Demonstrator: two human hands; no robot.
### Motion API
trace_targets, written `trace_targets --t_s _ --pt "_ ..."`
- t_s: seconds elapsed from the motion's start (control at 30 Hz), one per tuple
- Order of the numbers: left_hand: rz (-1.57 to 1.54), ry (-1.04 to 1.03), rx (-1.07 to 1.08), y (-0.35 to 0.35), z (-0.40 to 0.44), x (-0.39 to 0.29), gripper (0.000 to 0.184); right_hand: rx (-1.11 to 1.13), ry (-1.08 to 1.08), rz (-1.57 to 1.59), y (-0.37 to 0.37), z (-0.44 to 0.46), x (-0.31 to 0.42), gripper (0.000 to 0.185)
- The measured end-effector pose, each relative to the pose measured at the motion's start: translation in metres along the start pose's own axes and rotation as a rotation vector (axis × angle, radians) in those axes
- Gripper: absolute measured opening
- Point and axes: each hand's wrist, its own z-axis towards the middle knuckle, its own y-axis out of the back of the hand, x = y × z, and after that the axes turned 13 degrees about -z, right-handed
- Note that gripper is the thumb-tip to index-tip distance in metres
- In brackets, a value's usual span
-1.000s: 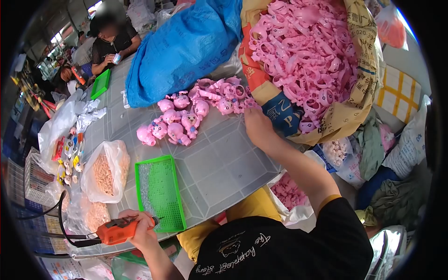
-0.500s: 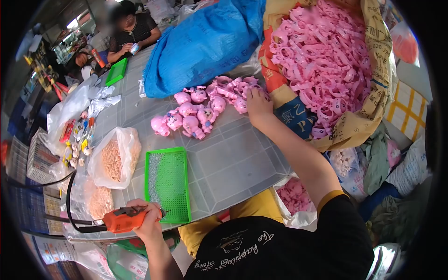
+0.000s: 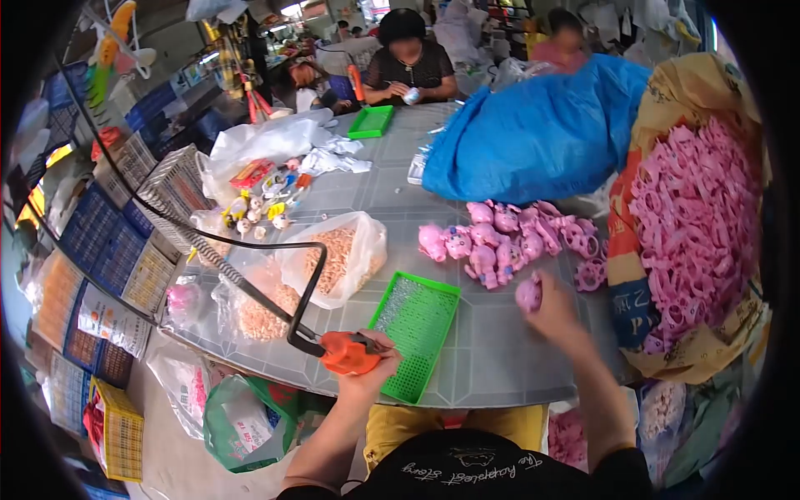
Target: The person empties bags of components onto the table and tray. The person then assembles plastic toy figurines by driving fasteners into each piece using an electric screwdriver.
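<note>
My left hand (image 3: 382, 364) is wrapped round an orange power screwdriver (image 3: 343, 353) with a black cord, held at the table's near edge. Beside it lies a green tray (image 3: 451, 323) with small silvery pieces, too small to make out, at its far end. In my right hand (image 3: 557, 312) is a pink toy figure (image 3: 528, 295), raised over the table (image 3: 492, 354). Further back, several more pink toy figures (image 3: 485, 260) lie in a heap, with pink ring-shaped parts (image 3: 581, 242) at its right side.
A large sack (image 3: 637, 292) of pink parts stands at the right, next to a blue sack (image 3: 533, 137). Left of the tray are clear bags (image 3: 367, 250) of small peach-coloured pieces. Across the table sits a person (image 3: 410, 67) holding a small item near another green tray (image 3: 372, 122).
My right hand has drawn back from the heap towards me with a pink toy figure in it. My left hand keeps hold of the screwdriver. The view has turned left and up.
</note>
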Motion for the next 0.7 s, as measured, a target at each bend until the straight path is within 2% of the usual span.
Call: trace_targets --t_s 0.03,0.1,0.2,0.3,0.4,0.5,0.6,0.7 --pt "0.017 0.01 -0.002 0.0 0.001 -0.003 0.028 -0.012 0.065 0.211 -0.005 -0.015 0.009 0.073" --pt "0.008 0.019 -0.013 -0.001 0.002 -0.004 0.028 0.143 0.052 0.843 -0.009 -0.036 0.035 0.069" --pt "0.009 0.034 -0.014 -0.002 0.001 -0.004 0.028 0.481 -0.25 1.642 0.005 -0.06 0.068 0.069" --pt "0.003 0.023 0.015 -0.002 0.001 -0.004 0.029 0.646 -0.249 1.599 -0.025 -0.071 0.057 0.071" --pt "0.04 0.029 -0.008 -0.001 0.0 -0.002 0.03 0.53 -0.093 1.237 -0.029 -0.08 0.054 0.071" --pt "0.024 0.046 -0.028 -0.001 -0.006 -0.002 0.032 0.278 -0.168 1.099 -0.014 -0.086 0.064 0.065" --pt "-0.025 0.004 0.047 0.003 -0.003 0.002 0.033 -0.085 0.167 0.506 -0.015 -0.081 0.049 0.066" --pt "-0.079 -0.024 0.122 -0.002 -0.001 0.0 0.035 -0.092 0.298 0.308 0.011 -0.078 0.064 0.061"
